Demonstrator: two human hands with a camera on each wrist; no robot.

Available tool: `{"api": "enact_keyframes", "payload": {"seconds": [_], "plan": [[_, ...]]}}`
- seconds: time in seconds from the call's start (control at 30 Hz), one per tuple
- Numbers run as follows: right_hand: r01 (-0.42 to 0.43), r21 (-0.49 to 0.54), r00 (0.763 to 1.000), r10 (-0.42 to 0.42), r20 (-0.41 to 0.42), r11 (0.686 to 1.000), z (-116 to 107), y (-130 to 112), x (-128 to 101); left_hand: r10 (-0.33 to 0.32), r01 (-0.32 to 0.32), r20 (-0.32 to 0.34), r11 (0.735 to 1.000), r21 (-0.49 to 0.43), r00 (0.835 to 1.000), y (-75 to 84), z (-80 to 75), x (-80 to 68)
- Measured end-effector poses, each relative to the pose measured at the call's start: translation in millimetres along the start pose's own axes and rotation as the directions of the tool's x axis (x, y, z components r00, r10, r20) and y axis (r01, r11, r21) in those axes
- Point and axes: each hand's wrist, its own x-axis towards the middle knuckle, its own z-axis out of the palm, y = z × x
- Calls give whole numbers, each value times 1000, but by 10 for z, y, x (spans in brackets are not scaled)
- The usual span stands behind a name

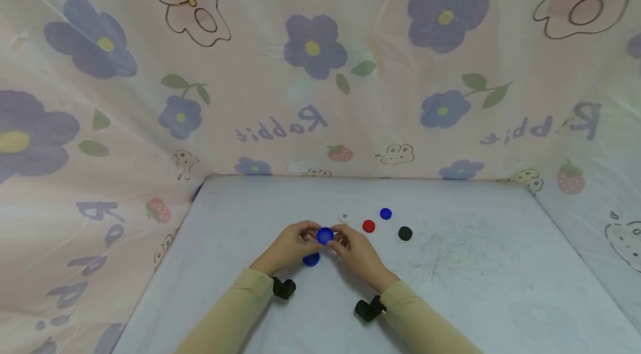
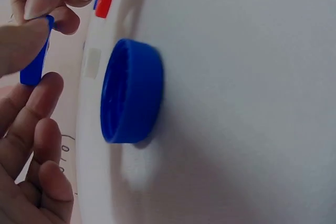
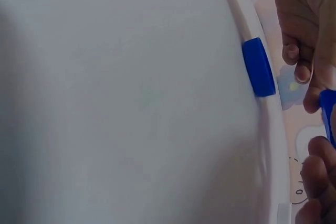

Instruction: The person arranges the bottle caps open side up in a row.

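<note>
My left hand (image 1: 290,245) and my right hand (image 1: 358,251) meet just above the white table. Between them they hold one blue bottle cap (image 1: 325,235), its round hollow side facing the head camera. Thumb and fingertips of each hand pinch its rim from opposite sides; the left wrist view shows this cap (image 2: 32,66) edge-on. A second blue cap (image 1: 311,259) lies on the table below my left fingers, partly hidden by them in the head view. Seen from the left wrist, that lower cap (image 2: 144,93) is large, with a thick smooth wall.
Beyond my hands lie a whitish clear cap (image 1: 344,216), a red cap (image 1: 368,226), another blue cap (image 1: 385,214) and a black cap (image 1: 405,233). A patterned cloth (image 1: 310,120) hangs behind the white table (image 1: 491,298). Dark wrist cameras (image 1: 369,309) sit at both cuffs.
</note>
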Motion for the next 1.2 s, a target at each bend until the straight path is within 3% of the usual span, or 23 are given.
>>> {"api": "enact_keyframes", "payload": {"seconds": [0.13,0.27,0.4,0.6,1.2], "plan": [[-14,-11,999,14,43,1000,-45,42,-33,27,-32,39,993,115,999,20,31,3],[-15,-45,997,18,74,999,-62,93,-59,10,-23,55,969,244,998,48,55,-10],[-13,-84,991,23,128,996,-57,137,-82,-14,-15,90,948,319,996,46,80,-21],[13,-116,986,7,167,993,-49,138,-99,2,-54,135,922,382,991,2,78,-54],[40,-166,979,-5,204,985,38,17,-138,46,-111,211,945,308,976,-142,-50,-90]]}}
